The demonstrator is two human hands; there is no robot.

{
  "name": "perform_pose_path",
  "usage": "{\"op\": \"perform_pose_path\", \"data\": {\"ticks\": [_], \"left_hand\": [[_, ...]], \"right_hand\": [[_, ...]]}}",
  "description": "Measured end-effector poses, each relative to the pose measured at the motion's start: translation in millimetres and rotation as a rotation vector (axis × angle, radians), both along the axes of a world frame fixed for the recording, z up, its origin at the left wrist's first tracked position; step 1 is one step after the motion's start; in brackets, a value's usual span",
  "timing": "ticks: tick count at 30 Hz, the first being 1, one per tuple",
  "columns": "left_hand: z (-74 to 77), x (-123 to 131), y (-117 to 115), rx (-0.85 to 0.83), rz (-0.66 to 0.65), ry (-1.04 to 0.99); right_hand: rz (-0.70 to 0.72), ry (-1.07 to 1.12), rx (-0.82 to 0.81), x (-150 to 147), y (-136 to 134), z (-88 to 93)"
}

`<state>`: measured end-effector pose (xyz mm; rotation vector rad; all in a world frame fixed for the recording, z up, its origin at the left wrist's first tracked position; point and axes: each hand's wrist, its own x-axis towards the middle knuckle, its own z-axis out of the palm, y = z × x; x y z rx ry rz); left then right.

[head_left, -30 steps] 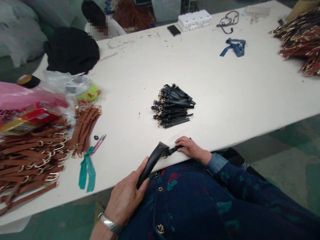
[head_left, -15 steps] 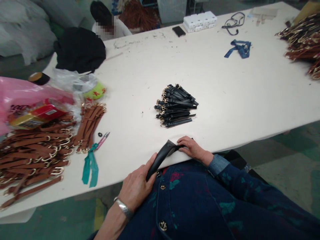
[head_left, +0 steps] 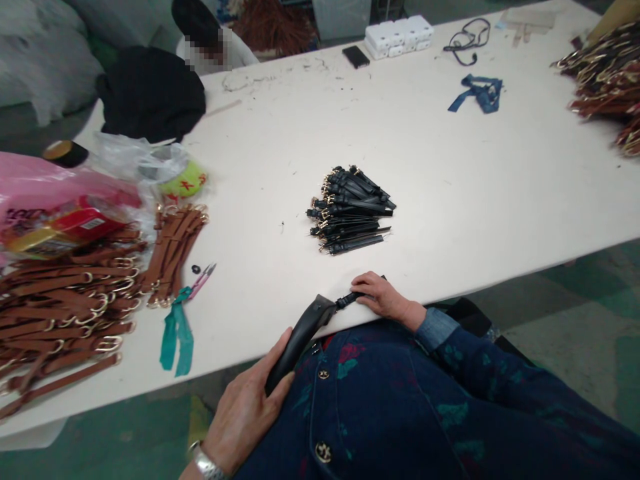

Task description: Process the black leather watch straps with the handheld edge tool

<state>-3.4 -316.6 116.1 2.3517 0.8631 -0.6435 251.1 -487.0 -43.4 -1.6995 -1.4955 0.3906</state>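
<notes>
My left hand (head_left: pixel 247 407) grips a black hand-held tool (head_left: pixel 300 333) at the near table edge, its head pointing up and right. The tool's head meets a small black strap (head_left: pixel 350 298) that my right hand (head_left: pixel 383 297) presses flat on the table edge, fingers together. A pile of black straps with gold buckles (head_left: pixel 350 210) lies a little beyond my right hand.
Brown straps with gold buckles (head_left: pixel 75 300) cover the left side, beside pink-handled snips with a green ribbon (head_left: pixel 177 327) and a pink plastic bag (head_left: pixel 50 193). More straps (head_left: pixel 605 80) lie far right. Another person (head_left: pixel 200 33) sits at the far edge near a phone (head_left: pixel 356 57).
My left hand has slid the tool back toward me and down from its position half a second ago; my right hand has stayed pressed on the strap.
</notes>
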Motion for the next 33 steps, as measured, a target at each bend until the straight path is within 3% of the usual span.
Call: {"op": "perform_pose_path", "data": {"ticks": [6, 10, 16, 22, 28, 33], "left_hand": [[-6.3, 12.8, -2.1, -0.003, 0.041, -0.043], [-11.2, 5.2, -4.1, 0.000, 0.082, -0.106], [-10.6, -8.9, -2.6, -0.027, 0.078, -0.018], [-14.4, 3.1, -0.2, 0.011, 0.026, -0.042], [-17.0, 4.0, -4.1, 0.050, 0.093, -0.141], [-16.3, -1.3, -5.7, 0.059, 0.113, -0.165]], "right_hand": [[-0.023, -0.017, -0.007, -1.4, 2.0, 3.1], [-0.040, -0.020, -0.009, -4.6, 2.7, 5.7], [-0.045, -0.050, -0.026, -9.1, 2.8, 9.0], [-0.079, -0.078, -0.053, -10.5, 6.1, 10.2], [-0.073, -0.182, -0.149, -15.9, 6.6, 14.0], [-0.221, -0.238, -0.164, 15.7, -19.0, 21.6]]}}
